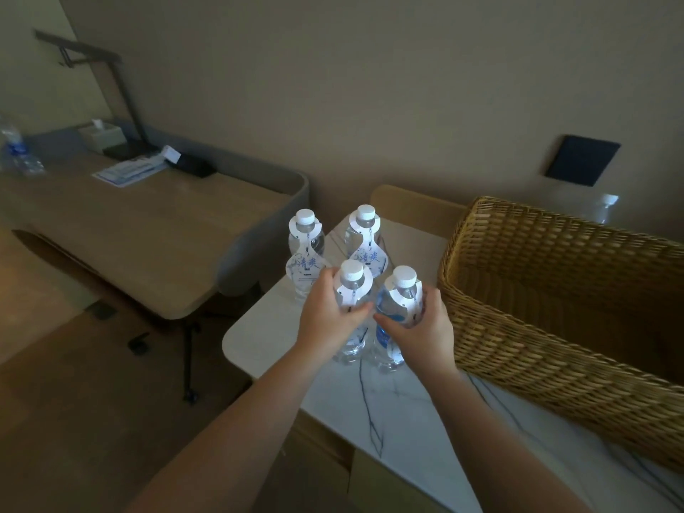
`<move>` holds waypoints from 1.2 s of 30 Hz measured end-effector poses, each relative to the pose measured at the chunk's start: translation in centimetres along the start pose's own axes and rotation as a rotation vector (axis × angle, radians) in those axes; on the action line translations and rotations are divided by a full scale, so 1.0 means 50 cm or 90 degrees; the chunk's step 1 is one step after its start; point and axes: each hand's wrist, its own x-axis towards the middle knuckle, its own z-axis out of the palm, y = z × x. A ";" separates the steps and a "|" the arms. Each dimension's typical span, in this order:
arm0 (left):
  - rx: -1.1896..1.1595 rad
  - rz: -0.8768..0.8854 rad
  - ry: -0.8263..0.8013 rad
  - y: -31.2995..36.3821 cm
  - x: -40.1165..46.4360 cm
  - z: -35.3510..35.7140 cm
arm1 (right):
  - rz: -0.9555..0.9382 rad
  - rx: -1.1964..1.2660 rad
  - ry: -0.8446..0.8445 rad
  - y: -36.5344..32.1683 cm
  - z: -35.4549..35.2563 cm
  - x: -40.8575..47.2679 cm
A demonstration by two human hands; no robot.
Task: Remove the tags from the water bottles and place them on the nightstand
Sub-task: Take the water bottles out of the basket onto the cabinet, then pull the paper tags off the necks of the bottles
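Head view: my left hand [325, 312] grips near-left clear plastic water bottle [349, 342], right hand [422, 327] grips near-right one [388, 327]; white paper tags [353, 290] still round necks. Four bottles upright on white marble counter [399, 409], beside wicker basket [562, 309].

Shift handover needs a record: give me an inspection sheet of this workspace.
Surface: marble-top nightstand, white with dark veins.
Job's things: four water bottles, all tagged; rear pair untouched.
Clutter: wicker basket on the nightstand's right side.
Grippers: left hand grips front-left bottle; right hand grips front-right bottle.
Cables: nothing seen.
Surroundings: desk with lamp, tissue box, more bottles; dark wall panel.
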 end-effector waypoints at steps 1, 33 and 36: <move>-0.006 0.003 -0.001 -0.002 -0.001 0.001 | -0.003 0.005 0.002 -0.001 0.000 -0.002; 0.080 0.154 -0.059 0.067 -0.102 0.070 | 0.049 0.185 0.016 0.024 -0.115 -0.063; 0.065 0.151 -0.057 0.058 -0.101 0.062 | 0.035 0.189 0.020 0.007 -0.117 -0.056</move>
